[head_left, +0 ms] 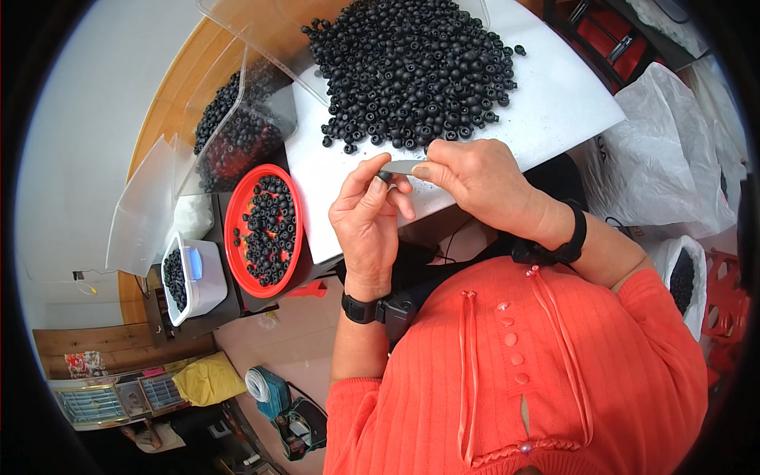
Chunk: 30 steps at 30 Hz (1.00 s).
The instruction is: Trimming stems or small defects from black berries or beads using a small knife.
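Note:
My left hand [366,226] is closed in a pinch on a small black ball-shaped piece [385,176], held above the near edge of a white board [317,210]. My right hand [492,188] grips a small knife [400,167], its handle hidden in the fingers. The grey blade lies across the top of the pinched piece, close to my left fingertips. Just beyond both hands spreads a big heap of similar black pieces [416,71], many with a round hole showing.
Left of the board, a red bowl [230,231] holds several black pieces, beside a whitish tub [204,289] with more. Clear plastic bins [277,111] stand at the far left, one partly filled. White plastic bags [649,150] and a red stool [724,297] are on the right.

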### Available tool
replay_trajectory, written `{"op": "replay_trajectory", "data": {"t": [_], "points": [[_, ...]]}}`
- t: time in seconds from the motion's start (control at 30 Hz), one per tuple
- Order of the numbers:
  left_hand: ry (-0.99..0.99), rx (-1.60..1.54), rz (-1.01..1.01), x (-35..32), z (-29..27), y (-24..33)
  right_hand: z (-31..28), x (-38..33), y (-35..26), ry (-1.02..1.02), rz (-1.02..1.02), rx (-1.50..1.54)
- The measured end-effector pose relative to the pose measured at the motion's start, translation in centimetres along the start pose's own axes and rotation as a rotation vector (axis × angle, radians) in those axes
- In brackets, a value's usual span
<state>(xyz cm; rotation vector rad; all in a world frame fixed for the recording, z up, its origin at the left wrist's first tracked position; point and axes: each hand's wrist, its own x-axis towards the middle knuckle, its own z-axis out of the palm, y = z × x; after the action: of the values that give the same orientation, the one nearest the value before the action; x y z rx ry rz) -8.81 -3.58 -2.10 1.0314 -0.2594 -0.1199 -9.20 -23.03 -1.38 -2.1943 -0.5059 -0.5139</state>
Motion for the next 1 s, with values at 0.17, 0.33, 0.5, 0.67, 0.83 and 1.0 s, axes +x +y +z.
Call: {"op": "replay_trajectory", "data": {"t": [0.17, 0.33, 0.5, 0.67, 0.83, 1.0], "points": [[-0.004, -0.006, 0.01, 0.1, -0.3, -0.3, -0.1, 0.0, -0.2, -0.005, -0.017, -0.03], [0.003, -0.025, 0.005, 0.1, -0.1, -0.5, 0.1, -0.1, -0.1, 0.005, -0.057, -0.063], [0.014, -0.068, -0.009, 0.1, 0.5, -0.3, -0.2, 0.0, 0.1, -0.009, -0.025, 0.018], [0.184, 0.021, 0.156, -0.1, -2.0, 2.4, -1.3, -0.4, 0.6, -0.078, 0.146, 0.379], [0.576, 0.815, 0.32, -1.3, -6.6, 8.7, -1.9, -0.5, -0.8, -0.059, 0.074, 0.361], [0.549, 1.13, 0.493, 0.0, -4.6, 8.6, -0.7, 0.0, -4.0, -0.277, 0.018, 0.564]]}}
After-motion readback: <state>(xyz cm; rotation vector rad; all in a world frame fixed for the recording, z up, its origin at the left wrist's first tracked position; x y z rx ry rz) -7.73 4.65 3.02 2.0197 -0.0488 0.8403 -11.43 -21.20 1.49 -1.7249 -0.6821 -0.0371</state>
